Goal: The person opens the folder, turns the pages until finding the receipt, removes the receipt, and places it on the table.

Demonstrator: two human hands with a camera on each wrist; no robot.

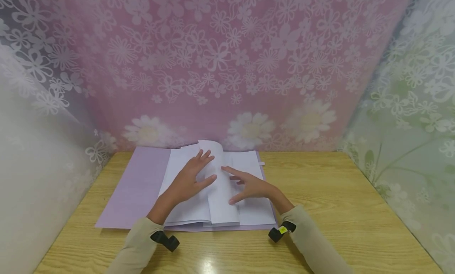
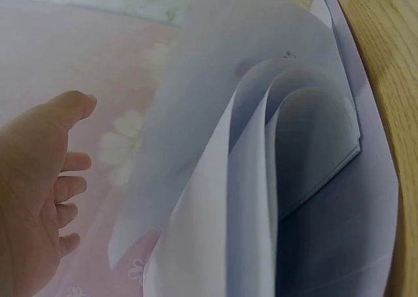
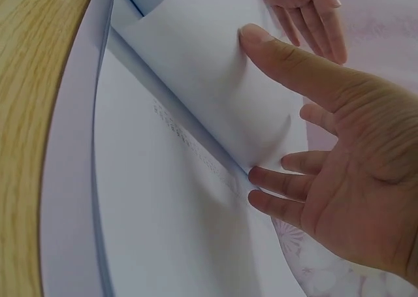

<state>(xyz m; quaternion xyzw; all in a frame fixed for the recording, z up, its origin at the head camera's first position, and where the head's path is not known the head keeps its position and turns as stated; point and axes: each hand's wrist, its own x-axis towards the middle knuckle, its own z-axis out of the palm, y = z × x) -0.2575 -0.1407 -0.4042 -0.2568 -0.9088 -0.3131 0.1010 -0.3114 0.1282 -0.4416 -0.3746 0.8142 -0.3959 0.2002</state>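
A light purple folder [image 1: 133,187] lies open on the wooden table, with white sheets inside. Several of these sheets [image 1: 224,205] stand bent over in a loose curl near the middle; their curved edges show in the left wrist view. Over the left pages, my left hand [image 1: 190,177] has its fingers spread and grips nothing. My right hand [image 1: 250,185] is at the right side of the curl, thumb and fingers apart. In the right wrist view its fingertips [image 3: 261,179] overlap the edge of the curled paper. Faint print marks the page [image 3: 176,199] beneath.
The wooden table [image 1: 320,195] extends to the right of the folder. A pink flowered curtain [image 1: 220,100] hangs right behind the folder, with pale flowered curtains at both sides. Black wrist cameras [image 1: 165,240] sit on both sleeves. A small white tab [image 1: 262,163] sticks out at the folder's right edge.
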